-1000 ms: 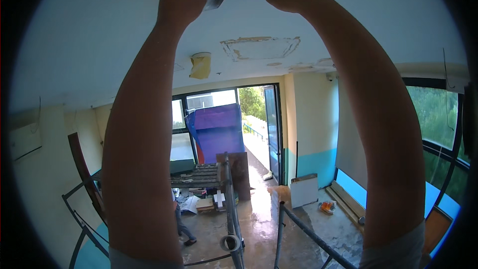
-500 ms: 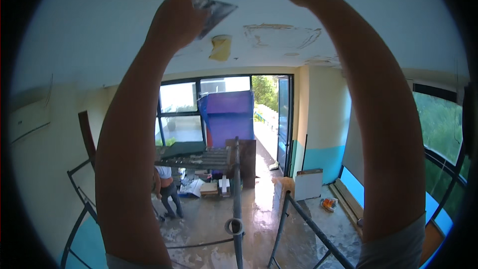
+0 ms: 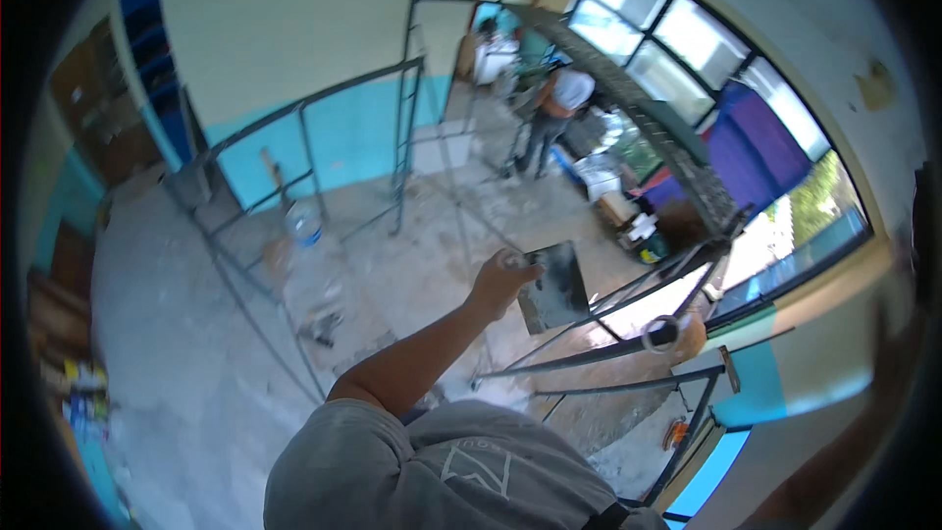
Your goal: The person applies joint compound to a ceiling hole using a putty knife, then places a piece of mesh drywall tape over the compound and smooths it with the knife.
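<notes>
My left hand (image 3: 502, 282) is closed round the grip of a trowel with a flat, dark, roughly square metal blade (image 3: 557, 302). Some pale smears mark the blade, which hangs in front of me above the floor and near the scaffold tubes. My left arm is bent, passing in front of my grey shirt. Over at the far right, my right arm (image 3: 834, 456) is raised. My right hand (image 3: 891, 339) is smeared by motion against the pale wall, so its fingers and anything in them cannot be made out.
Dark scaffold frames (image 3: 358, 79) stand at the left, with more tubes (image 3: 628, 348) at the right. A textured plank (image 3: 648, 123) spans the far side. Below it another person (image 3: 564, 103) bends near piled boxes (image 3: 613, 201). A clear bottle (image 3: 304, 224) stands left.
My view has swung down and left from the ceiling. My left hand has come down from overhead with the trowel still in it; my right arm is now at the far right edge.
</notes>
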{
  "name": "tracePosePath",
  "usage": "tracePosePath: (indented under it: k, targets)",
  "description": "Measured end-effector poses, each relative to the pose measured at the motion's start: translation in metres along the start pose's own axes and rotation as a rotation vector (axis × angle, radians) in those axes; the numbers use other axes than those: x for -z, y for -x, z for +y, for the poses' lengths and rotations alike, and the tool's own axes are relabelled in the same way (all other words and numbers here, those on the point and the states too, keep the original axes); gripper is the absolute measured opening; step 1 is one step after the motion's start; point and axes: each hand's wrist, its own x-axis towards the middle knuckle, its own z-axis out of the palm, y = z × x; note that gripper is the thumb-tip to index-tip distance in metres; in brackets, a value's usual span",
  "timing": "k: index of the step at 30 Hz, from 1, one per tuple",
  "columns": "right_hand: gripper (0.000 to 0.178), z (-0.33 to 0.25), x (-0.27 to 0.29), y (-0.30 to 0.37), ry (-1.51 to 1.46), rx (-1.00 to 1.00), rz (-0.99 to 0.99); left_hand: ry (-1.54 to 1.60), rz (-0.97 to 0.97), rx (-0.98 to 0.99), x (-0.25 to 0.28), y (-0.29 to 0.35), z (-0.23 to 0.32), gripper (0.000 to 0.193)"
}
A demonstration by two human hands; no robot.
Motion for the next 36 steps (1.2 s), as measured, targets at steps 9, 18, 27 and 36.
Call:
tracePosePath:
  k: [9, 18, 27, 36]
  targets:
    - [0.044, -0.175, -0.409, 0.164, -0.935, -0.295, -0.899, 0.775, 0.534, 0.595, 0.12, 0.078, -0.115, 0.026]
    - [0.049, -0.314, -0.471, 0.168, -1.989, -0.956, -1.258, 1.057, 0.337, 0.326, 0.13, 0.079, -0.095, 0.034]
    - [0.04, -0.34, -0.526, 0.173, -2.06, -1.233, -1.142, -0.221, 0.321, 0.5, 0.199, 0.125, -0.156, 0.035]
    - [0.053, -0.317, -0.666, 0.263, -1.572, -1.545, -1.102, -1.072, 0.313, 0.742, 0.378, 0.176, -0.338, 0.031]
